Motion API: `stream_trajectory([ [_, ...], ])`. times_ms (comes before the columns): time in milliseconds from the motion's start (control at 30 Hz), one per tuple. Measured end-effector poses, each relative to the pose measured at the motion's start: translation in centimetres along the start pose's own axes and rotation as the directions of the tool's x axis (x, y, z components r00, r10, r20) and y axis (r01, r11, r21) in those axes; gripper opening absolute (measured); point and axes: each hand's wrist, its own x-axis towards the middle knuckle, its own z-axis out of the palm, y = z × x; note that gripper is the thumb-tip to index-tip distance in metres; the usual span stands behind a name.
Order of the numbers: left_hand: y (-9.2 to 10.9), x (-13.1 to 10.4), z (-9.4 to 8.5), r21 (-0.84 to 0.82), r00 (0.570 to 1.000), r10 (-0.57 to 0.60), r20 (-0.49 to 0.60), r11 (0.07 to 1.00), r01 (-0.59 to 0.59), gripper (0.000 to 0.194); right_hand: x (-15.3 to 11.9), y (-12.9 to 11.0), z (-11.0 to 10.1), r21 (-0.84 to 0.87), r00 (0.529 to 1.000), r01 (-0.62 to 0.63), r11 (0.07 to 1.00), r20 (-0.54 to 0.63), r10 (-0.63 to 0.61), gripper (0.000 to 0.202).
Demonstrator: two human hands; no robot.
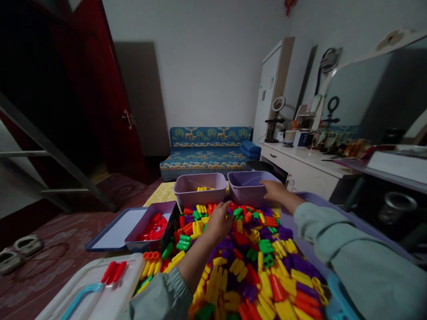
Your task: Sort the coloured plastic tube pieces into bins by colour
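My left hand [219, 221] is over a heap of plastic building pieces [267, 246] in red, yellow, green and purple. Its fingers are loosely bent and apart, with no piece visible in them. At the right side of a purple bin [245, 192], my right hand [276, 192] has its fingers stretched over the opening; nothing shows in them. A paler purple bin [200, 189] stands beside it, with several yellow pieces inside. To the left, a dark-edged box [133, 246] holds red pieces [154, 226].
A white lid [96, 293] with a blue handle lies at front left, carrying red pieces [114, 272]. Behind it is a blue-rimmed lid [115, 229]. A large purple tub [333, 209] and a light-blue container [336, 293] stand at the right. A patterned sofa [207, 155] is beyond the table.
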Motion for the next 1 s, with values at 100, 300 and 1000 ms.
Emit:
stream_trajectory([
  [100,1.1,2.7,1.9,0.136,0.991,0.083,0.109,0.986,-0.097,0.042,0.9,1.2,1.6,-0.056,0.997,0.064,0.996,0.046,-0.061,0.056],
  [300,1.4,7.1,6.7,0.362,0.961,0.079,0.264,0.916,-0.175,0.033,3.1,1.8,2.5,-0.089,0.989,0.124,0.988,0.088,-0.117,0.030],
  [1000,0.5,5.8,7.6,0.252,0.914,0.167,0.369,0.929,-0.271,0.027,3.1,2.3,2.1,0.022,0.935,0.290,0.957,0.208,-0.288,0.016],
])
